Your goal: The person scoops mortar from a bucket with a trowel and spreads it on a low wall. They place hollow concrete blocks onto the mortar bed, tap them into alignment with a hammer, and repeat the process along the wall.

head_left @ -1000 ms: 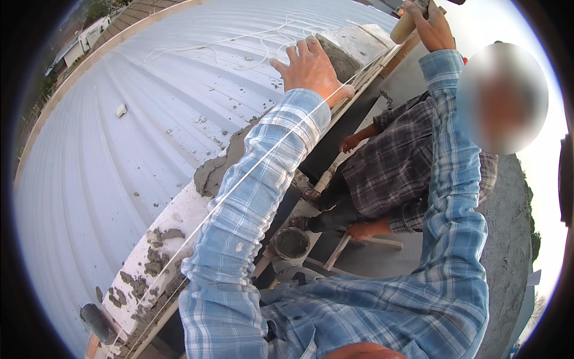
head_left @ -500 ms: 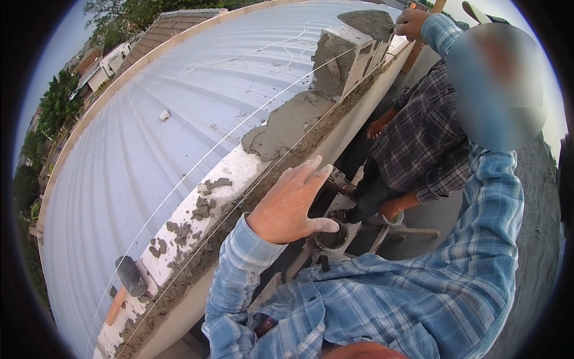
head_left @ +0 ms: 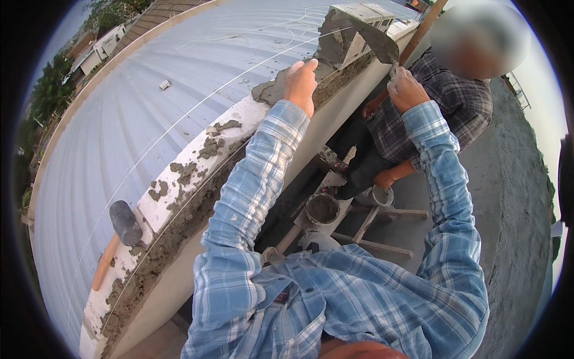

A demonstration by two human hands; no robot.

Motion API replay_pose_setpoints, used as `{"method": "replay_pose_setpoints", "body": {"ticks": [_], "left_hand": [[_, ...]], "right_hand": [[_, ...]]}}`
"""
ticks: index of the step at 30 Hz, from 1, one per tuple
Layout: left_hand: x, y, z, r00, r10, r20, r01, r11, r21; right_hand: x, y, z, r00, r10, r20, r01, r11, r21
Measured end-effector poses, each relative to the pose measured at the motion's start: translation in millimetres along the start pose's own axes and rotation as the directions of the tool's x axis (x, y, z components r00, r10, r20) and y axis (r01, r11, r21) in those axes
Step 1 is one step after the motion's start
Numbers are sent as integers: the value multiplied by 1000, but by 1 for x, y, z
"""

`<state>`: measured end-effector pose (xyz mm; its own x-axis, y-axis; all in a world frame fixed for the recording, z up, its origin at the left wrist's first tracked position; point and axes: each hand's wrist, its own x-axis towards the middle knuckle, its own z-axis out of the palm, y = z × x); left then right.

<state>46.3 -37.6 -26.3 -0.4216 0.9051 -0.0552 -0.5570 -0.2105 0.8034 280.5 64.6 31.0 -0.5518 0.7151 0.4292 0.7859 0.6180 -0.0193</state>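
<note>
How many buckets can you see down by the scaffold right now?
2. A round grey bucket filled with mortar stands below the wall, between the person's arms. A smaller pale bucket sits right of it, at the co-worker's hand. Others may be hidden behind the sleeves.

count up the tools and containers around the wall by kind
Trowel, in the right hand: 1
Rubber mallet, lying on the wall top: 1
Mortar buckets, down on the floor: 2
Total: 4
The left hand rests on the mortar, holding no tool.
</note>
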Motion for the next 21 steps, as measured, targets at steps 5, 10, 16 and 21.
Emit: {"method": "replay_pose_setpoints", "body": {"ticks": [5, 10, 16, 21], "left_hand": [[47, -7, 16, 994, -37, -105, 24, 992, -121], [93, -7, 60, 921, -89, -378, -2, 972, -235], [180, -68, 72, 812, -27, -582, 4, 999, -41], [196, -88, 94, 773, 207, -600, -188, 977, 95]], "right_hand": [[-63, -14, 1, 996, 50, -75, -31, 971, 238], [-21, 0, 30, 994, -1, 105, -17, 986, 164], [65, -23, 19, 993, 40, 114, -42, 999, 17], [70, -33, 54, 950, 109, 294, -111, 994, -9]]}}
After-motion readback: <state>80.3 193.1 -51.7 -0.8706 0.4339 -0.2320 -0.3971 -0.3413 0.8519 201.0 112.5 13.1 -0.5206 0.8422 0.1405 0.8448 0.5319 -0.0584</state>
